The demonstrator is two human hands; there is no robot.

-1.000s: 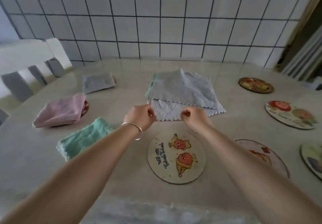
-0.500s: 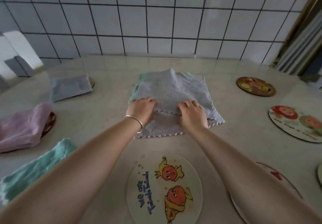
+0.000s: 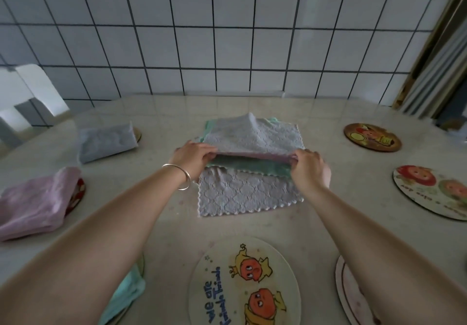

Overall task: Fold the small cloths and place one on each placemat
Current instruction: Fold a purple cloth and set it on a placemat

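A pile of small cloths lies mid-table. My left hand [image 3: 194, 159] and my right hand [image 3: 309, 167] each pinch the near edge of the top grey cloth [image 3: 250, 135], together with a pink layer under it, and hold it lifted. Below show a green cloth [image 3: 250, 168] and a flat grey cloth [image 3: 242, 193]. A folded grey cloth [image 3: 106, 141], a folded pink cloth [image 3: 38, 203] and a folded green cloth [image 3: 123, 297] each lie on a placemat at the left. A round cartoon placemat [image 3: 242, 284] lies bare near me.
Round placemats lie at the right: a dark one [image 3: 371, 137], a pale one [image 3: 434, 190], and one [image 3: 353, 294] partly under my right arm. A white chair [image 3: 27, 97] stands at the left. A tiled wall [image 3: 227, 34] backs the table [image 3: 161, 213].
Both hands moved from pressing on the pile to pinching the near edge of the top cloths and lifting it, which uncovers the green cloth. The view has come closer.
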